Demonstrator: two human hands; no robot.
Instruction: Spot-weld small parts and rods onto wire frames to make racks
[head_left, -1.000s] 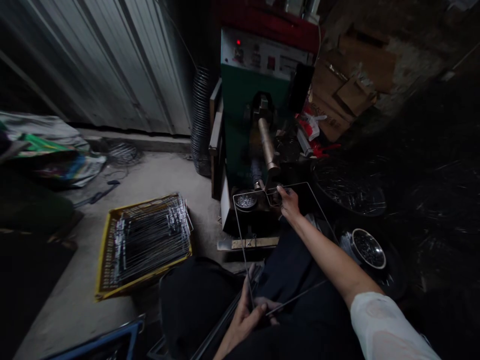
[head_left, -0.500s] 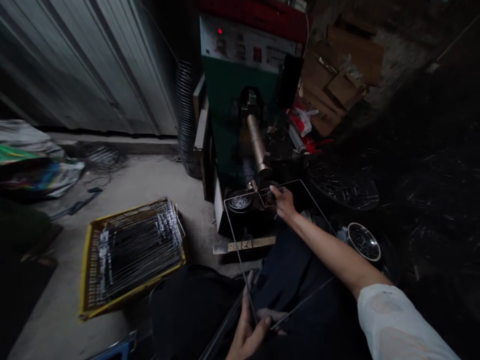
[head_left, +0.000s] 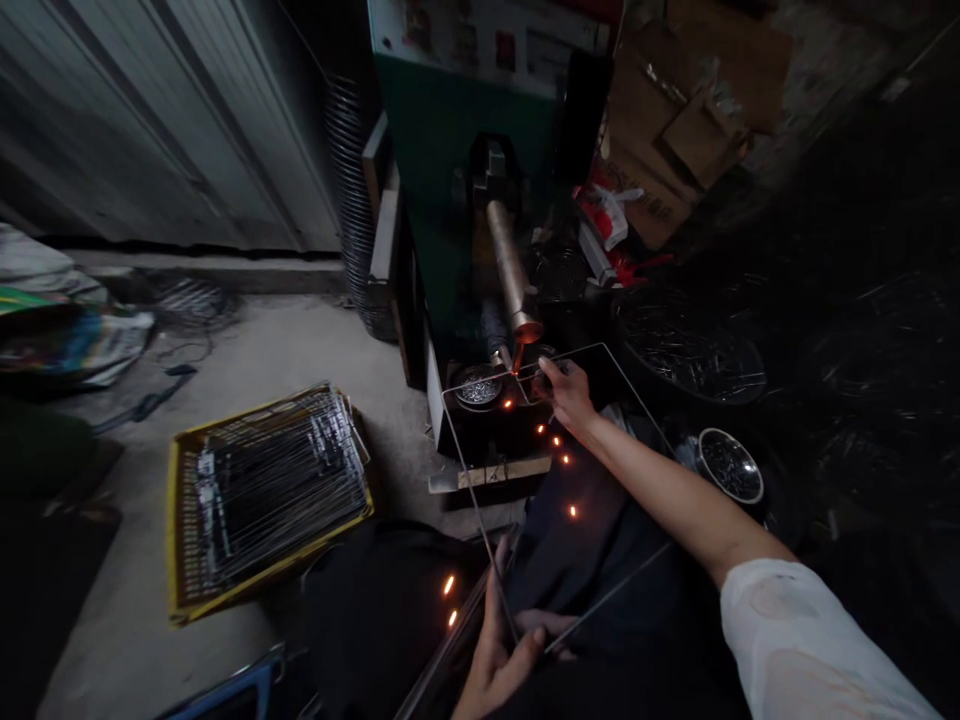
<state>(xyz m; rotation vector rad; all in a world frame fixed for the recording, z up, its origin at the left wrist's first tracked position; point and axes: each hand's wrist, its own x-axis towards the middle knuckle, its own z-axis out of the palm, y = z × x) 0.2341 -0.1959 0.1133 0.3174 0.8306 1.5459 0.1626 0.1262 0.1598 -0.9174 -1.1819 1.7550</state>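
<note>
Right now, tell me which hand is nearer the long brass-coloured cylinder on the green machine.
Right. The right hand pinches the thin wire frame just below the glowing tip of the long brass-coloured cylinder; the left hand grips the frame's near end, over the lap.

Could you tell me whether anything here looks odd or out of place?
Yes: orange sparks are scattering from the glowing tip of the machine's copper rod, where the bare right hand holds the wire frame. Several fall toward the person's dark lap, near the left hand.

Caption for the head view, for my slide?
Left hand and right hand hold a wire frame at the brass welding electrode; sparks scatter.
</note>
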